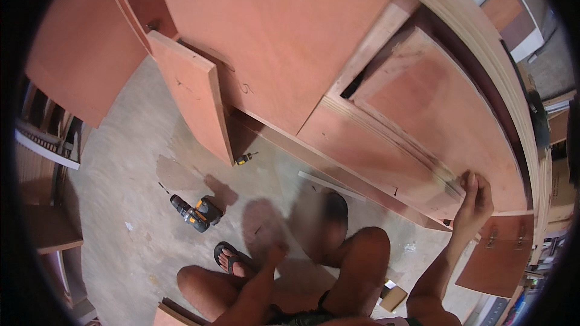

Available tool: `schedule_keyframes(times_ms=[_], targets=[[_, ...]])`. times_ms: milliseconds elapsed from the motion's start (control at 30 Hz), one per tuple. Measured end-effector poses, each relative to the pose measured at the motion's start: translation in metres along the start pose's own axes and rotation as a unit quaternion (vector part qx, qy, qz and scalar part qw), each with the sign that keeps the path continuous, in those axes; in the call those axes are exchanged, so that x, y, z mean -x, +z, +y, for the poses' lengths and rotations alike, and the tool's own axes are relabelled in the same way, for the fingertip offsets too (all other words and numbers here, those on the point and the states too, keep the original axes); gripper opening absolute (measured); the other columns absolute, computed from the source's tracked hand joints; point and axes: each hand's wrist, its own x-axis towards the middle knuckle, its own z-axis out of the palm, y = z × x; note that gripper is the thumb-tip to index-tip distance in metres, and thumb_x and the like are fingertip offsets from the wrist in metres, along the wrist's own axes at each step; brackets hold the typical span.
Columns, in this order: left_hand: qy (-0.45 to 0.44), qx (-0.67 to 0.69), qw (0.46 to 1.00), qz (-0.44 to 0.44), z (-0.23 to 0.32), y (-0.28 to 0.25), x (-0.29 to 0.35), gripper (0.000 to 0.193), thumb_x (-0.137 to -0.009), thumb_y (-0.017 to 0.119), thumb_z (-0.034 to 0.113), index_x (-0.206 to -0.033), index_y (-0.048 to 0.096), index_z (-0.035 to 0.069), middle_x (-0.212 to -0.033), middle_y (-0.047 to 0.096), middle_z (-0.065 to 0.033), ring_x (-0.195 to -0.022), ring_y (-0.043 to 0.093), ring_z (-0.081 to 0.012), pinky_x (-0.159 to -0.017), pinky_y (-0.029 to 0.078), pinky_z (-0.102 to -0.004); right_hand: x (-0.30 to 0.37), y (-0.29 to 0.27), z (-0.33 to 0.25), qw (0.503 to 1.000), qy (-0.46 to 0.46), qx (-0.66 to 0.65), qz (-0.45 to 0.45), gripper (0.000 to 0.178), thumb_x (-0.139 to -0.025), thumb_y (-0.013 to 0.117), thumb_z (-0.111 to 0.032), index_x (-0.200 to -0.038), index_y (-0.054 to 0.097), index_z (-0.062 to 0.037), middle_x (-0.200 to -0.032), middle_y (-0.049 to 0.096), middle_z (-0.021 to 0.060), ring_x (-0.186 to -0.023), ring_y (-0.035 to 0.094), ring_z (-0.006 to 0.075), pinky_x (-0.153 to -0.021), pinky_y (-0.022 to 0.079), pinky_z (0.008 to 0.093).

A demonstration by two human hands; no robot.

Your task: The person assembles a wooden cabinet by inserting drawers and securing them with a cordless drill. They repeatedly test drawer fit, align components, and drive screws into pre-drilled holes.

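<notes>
A reddish plywood panel [435, 108] sits tilted in the cabinet's upper right opening, with dark gaps along its top and left side. My right hand [477, 198] is at the panel's lower edge, fingers bent and pinched together against it. Low between my knees is my left hand [276, 255], its fingers drawn together; whatever they might hold is too small to make out. A cordless drill [196, 211] with a long bit lies on the floor to the left, beyond my sandalled foot.
The large plywood cabinet [272, 30] fills the far side. One door [193, 93] stands open toward me at left; another [498, 253] hangs at right. A small yellow-black tool [244, 158] and a pale strip [329, 184] lie on the floor. Shelving [51, 223] stands far left.
</notes>
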Motion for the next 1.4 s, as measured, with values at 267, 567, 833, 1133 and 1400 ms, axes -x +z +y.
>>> schedule_keyframes(times_ms=[267, 567, 833, 1133, 1400], targets=[[-0.24, 0.343, 0.906, 0.067, 0.143, -0.095, 0.044, 0.027, -0.096, 0.066, 0.031, -0.101, 0.066, 0.004, -0.087, 0.072, -0.0082, -0.066, 0.069, -0.0161, -0.053, 0.053, -0.0297, -0.016, -0.016, -0.004, 0.995, 0.043, 0.046, -0.082, 0.013, -0.097, 0.067, -0.011, -0.098, 0.072, 0.0008, -0.091, 0.074, 0.0111, -0.09, 0.068, 0.0177, -0.087, 0.052, 0.0303], [-0.192, 0.344, 0.915, 0.085, 0.287, -0.306, 0.231, 0.034, -0.097, 0.067, 0.032, -0.12, 0.063, 0.007, -0.098, 0.073, -0.0076, -0.075, 0.07, -0.0151, -0.058, 0.052, -0.0257, 0.006, -0.019, -0.073, 0.772, 0.541, -0.313, -0.115, 0.073, -0.099, 0.055, -0.057, -0.14, 0.046, 0.0019, -0.132, 0.061, 0.0166, -0.124, 0.057, 0.0287, -0.107, 0.046, 0.0476], [-0.295, 0.337, 0.856, 0.257, 0.25, -0.424, 0.444, 0.039, -0.099, 0.063, 0.036, -0.124, 0.058, 0.007, -0.103, 0.073, -0.0114, -0.08, 0.071, -0.0181, -0.061, 0.051, -0.0286, -0.03, 0.03, -0.022, 0.576, 0.482, -0.659, 0.021, 0.082, -0.095, 0.048, -0.066, -0.137, 0.043, 0.005, -0.135, 0.054, 0.0177, -0.121, 0.055, 0.0318, -0.109, 0.044, 0.0477], [-0.46, 0.296, 0.814, 0.197, 0.241, -0.369, 0.609, 0.032, -0.096, 0.067, 0.036, -0.117, 0.066, 0.012, -0.098, 0.072, -0.0043, -0.072, 0.071, -0.0198, -0.058, 0.054, -0.0348, -0.029, 0.046, 0.001, 0.538, 0.518, -0.664, 0.039, 0.08, -0.093, 0.048, -0.072, -0.131, 0.047, -0.0014, -0.117, 0.059, 0.0155, -0.109, 0.058, 0.032, -0.108, 0.042, 0.0544], [-0.333, 0.29, 0.88, 0.177, 0.292, -0.394, 0.514, 0.038, -0.094, 0.067, 0.036, -0.119, 0.061, 0.008, -0.097, 0.072, -0.0061, -0.073, 0.071, -0.0203, -0.059, 0.054, -0.0317, 0.001, 0.003, -0.081, 0.604, 0.618, -0.491, -0.107, 0.06, -0.09, 0.065, -0.064, -0.118, 0.056, -0.0113, -0.1, 0.064, 0.007, -0.103, 0.063, 0.0279, -0.092, 0.05, 0.0542]])
